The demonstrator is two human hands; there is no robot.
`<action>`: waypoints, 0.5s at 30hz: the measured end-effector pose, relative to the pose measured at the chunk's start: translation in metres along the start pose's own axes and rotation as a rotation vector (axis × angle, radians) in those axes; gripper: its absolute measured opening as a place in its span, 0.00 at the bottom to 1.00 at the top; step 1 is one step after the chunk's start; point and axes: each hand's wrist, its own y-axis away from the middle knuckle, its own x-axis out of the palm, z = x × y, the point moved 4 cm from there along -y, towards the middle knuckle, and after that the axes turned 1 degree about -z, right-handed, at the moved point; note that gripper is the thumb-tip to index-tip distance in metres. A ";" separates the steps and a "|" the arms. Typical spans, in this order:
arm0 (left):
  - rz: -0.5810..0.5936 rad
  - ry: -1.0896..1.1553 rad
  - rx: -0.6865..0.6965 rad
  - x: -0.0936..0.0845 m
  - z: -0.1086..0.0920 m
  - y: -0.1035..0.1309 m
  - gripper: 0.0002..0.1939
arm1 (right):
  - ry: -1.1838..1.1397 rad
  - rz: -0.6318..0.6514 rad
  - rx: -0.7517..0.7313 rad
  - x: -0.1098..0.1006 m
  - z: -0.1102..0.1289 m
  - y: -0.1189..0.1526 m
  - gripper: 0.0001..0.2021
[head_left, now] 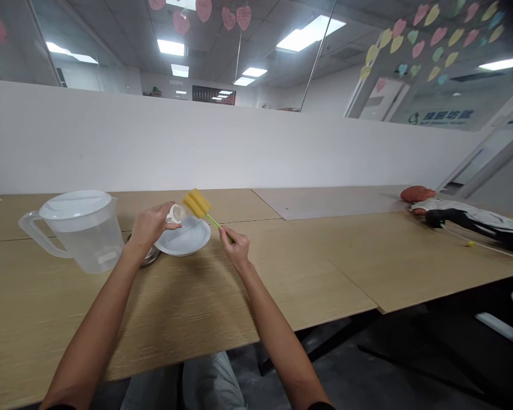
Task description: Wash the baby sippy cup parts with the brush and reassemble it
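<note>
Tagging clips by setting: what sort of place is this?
Probably an office or shared workspace: ceiling light panels show through a glass partition stuck with heart-shaped notes, and wood-look tables stand joined along it.

the sponge brush [199, 203] has a yellow head and lime-green handle. the bowl [183, 246] is plain white, as is the small ringed piece [176, 214] left of the brush. the colourless, cloudy pitcher [94, 245] at left has a white lid [76, 204]. the tabletop [188, 313] is light tan, finely streaked. the far wall [239, 148] is white; heart notes [438, 37] at far right are pink, yellow, green and blue.
</note>
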 end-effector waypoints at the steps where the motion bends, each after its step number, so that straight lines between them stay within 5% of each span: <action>1: -0.008 -0.009 -0.021 -0.001 0.006 0.001 0.24 | 0.002 0.029 -0.014 0.002 0.001 0.001 0.18; 4: -0.024 -0.035 -0.034 -0.003 0.023 0.002 0.21 | -0.018 0.154 -0.030 0.010 0.006 0.005 0.17; 8: 0.007 -0.022 0.122 -0.002 0.026 0.003 0.19 | -0.156 0.322 0.046 0.017 0.013 0.007 0.15; 15: 0.109 0.114 0.369 0.004 -0.024 0.005 0.18 | -0.253 0.436 0.110 0.023 0.014 0.010 0.16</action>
